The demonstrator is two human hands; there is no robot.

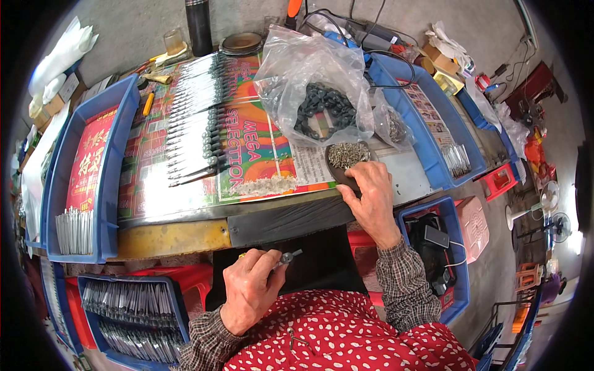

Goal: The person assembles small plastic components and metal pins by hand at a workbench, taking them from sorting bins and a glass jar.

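My left hand (249,287) is closed just off the table's front edge. Thumb and fingers pinch a small dark grey part with a round ring (287,258), its narrow end pointing right. At the table's front, my right hand (374,196) reaches to a dark oval dish (335,172) of tiny metal pins (348,154). Its bent fingers touch the pins, with the thumb apart by the dish's near side; nothing shows held there. Behind the dish, a clear plastic bag (278,80) lies spread around dark ring-shaped parts (322,111). Long, shiny rods with dark ends (197,123) lie in rows left of centre.
Blue trays (112,185) (427,133) stand at both table ends, with slim metal pieces in them. A blue bin (176,297) of packed rods is below left; another (461,272), holding a black device, is below right. Red stools (198,278) sit under the table.
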